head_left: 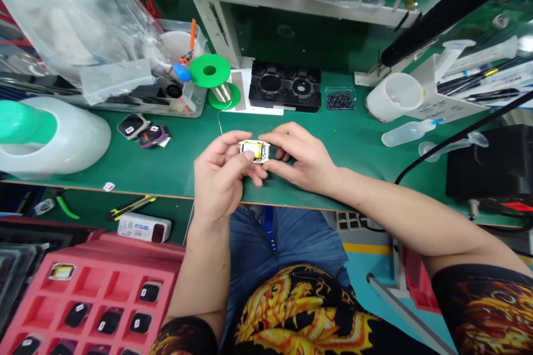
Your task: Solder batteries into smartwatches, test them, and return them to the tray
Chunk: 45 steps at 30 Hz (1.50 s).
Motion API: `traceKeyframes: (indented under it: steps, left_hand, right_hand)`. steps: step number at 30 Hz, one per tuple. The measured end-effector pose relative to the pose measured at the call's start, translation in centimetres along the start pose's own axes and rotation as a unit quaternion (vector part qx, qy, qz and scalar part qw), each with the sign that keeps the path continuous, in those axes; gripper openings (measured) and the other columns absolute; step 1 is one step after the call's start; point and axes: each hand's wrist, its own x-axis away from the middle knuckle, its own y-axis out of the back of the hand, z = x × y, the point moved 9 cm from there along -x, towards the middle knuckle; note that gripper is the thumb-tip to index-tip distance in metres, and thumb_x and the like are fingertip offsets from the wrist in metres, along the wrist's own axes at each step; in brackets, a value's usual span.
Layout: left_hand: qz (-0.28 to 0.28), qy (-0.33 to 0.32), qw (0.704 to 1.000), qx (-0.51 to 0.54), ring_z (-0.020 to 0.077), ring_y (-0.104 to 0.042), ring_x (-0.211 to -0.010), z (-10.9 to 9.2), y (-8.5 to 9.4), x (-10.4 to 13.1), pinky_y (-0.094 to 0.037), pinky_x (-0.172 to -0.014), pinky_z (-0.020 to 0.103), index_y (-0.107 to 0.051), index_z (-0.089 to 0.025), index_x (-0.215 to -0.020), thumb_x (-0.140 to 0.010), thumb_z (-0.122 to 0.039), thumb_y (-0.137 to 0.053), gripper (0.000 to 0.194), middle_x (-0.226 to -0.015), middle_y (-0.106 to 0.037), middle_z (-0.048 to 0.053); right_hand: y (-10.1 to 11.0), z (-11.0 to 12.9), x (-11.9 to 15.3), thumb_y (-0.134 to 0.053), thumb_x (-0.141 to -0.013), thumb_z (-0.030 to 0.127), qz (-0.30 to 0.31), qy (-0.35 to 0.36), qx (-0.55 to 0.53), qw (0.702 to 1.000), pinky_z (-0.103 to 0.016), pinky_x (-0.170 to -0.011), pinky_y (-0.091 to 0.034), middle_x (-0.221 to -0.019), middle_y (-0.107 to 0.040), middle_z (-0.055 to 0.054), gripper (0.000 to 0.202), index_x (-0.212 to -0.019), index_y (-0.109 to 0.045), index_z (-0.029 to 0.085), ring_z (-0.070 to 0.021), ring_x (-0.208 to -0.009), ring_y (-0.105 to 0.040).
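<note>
Between my two hands, just above the front of the green bench, is an open smartwatch case [261, 148] with a pale frame and a yellow-edged battery showing inside. My left hand [222, 172] grips its left side, the thumb lying over the battery. At the case's right end, the thumb and forefinger of my right hand [302, 158] pinch its edges. Its underside is hidden by my fingers. Left of my hands, two watch bodies [144, 130] lie close together on the bench.
A green solder spool [210, 71], a black two-well fixture [285, 86] and a box of tiny screws [340, 100] stand behind my hands. A white bottle [79, 136] is at left. A red foam tray [104, 260] holds several watches. At right are a white cup [393, 97] and a black unit [491, 166].
</note>
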Motion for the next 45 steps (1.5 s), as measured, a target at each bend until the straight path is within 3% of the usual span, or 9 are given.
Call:
traceKeyframes:
  steps: [15, 39, 42, 45]
  left_hand:
    - [-0.02, -0.05, 0.999, 0.008, 0.0156, -0.073, -0.062, -0.5, 0.0, 0.0, -0.06, -0.051, 0.024, -0.078, -0.018, -0.11, -0.087, -0.017, -0.086, 0.025, -0.086, -0.079, 0.003]
    - [-0.031, -0.032, 0.999, -0.016, 0.0141, -0.07, -0.058, -0.3, 0.3, -0.1, -0.054, -0.048, 0.022, -0.076, -0.018, -0.11, -0.087, -0.018, -0.086, 0.025, -0.08, -0.075, 0.002]
    - [-0.032, -0.02, 0.999, -0.018, 0.0145, -0.069, -0.058, -0.3, 0.2, -0.1, -0.052, -0.048, 0.022, -0.077, -0.018, -0.108, -0.084, -0.022, -0.089, 0.027, -0.08, -0.076, 0.002]
    - [-0.049, 0.008, 0.998, -0.03, 0.0145, -0.069, -0.059, -0.4, 0.3, 0.5, -0.051, -0.049, 0.022, -0.079, -0.019, -0.106, -0.078, -0.024, -0.093, 0.032, -0.083, -0.078, 0.002]
  right_hand:
    - [-0.1, 0.2, -0.2, -0.068, -0.107, 0.03, 0.011, -0.003, 0.001, 1.0, -0.027, -0.07, -0.062, -0.118, -0.069, -0.008, 0.036, -0.142, -0.068, 0.019, -0.0111, -0.082, -0.067]
    - [-0.3, -0.3, -0.1, -0.064, -0.11, 0.032, 0.02, -0.01, 0.003, 1.0, -0.028, -0.072, -0.063, -0.121, -0.07, -0.009, 0.036, -0.144, -0.066, 0.02, -0.0113, -0.082, -0.067]
    - [-0.5, -0.4, -0.1, -0.062, -0.111, 0.033, 0.016, -0.008, 0.018, 1.0, -0.032, -0.082, -0.064, -0.122, -0.072, -0.01, 0.038, -0.146, -0.065, 0.019, -0.0144, -0.091, -0.069]
    - [-1.0, 0.3, -0.1, -0.056, -0.114, 0.034, 0.026, -0.004, 0.038, 0.999, -0.035, -0.102, -0.061, -0.125, -0.074, -0.012, 0.039, -0.147, -0.063, 0.015, -0.0187, -0.116, -0.069]
